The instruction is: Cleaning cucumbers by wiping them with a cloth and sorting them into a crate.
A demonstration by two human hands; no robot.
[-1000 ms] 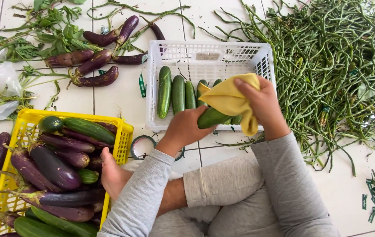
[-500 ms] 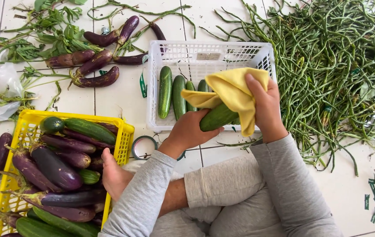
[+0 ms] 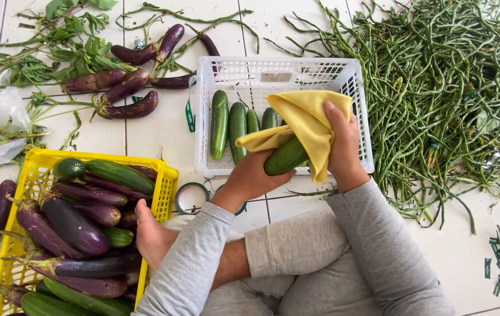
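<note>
huge heap of long beans on the floor, white basket beside it. over the basket's near edge, left hand clutches a cucumber from below, right hand has its fingers closed round a yellow cloth draped on it.

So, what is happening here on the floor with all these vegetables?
A person sits on the white tiled floor. The left hand holds a green cucumber, and the right hand presses a yellow cloth around it, above a white plastic basket holding four more cucumbers. A yellow plastic basket at the left holds purple eggplants and cucumbers. Long green beans lie heaped at the right.
</note>
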